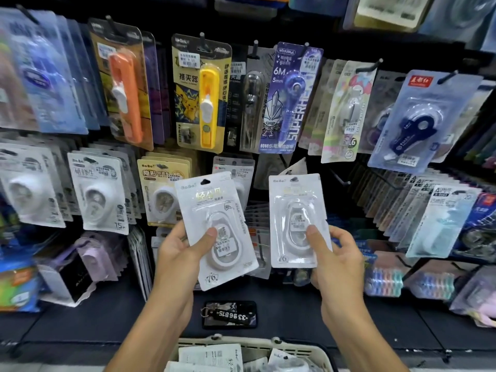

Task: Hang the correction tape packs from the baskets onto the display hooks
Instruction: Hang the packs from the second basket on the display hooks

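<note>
My left hand [178, 253] grips a white correction tape pack [214, 226], tilted left, thumb on its blister. My right hand [332, 253] holds a second white correction tape pack [295, 216] upright, thumb on its front. Both packs are raised in front of the display wall, level with the lower row of hooks. A bare hook [341, 178] juts out just right of the right pack. Below my arms, a beige basket [319, 353] holds more white packs [212, 357].
Hanging packs fill the wall: orange [126, 95] and yellow [206, 103] clip pushers, a purple tape pen pack [290, 98], a blue tape pack [418, 122]. White packs [99, 191] hang at lower left. A dark phone with a key tag [229, 315] lies on the shelf.
</note>
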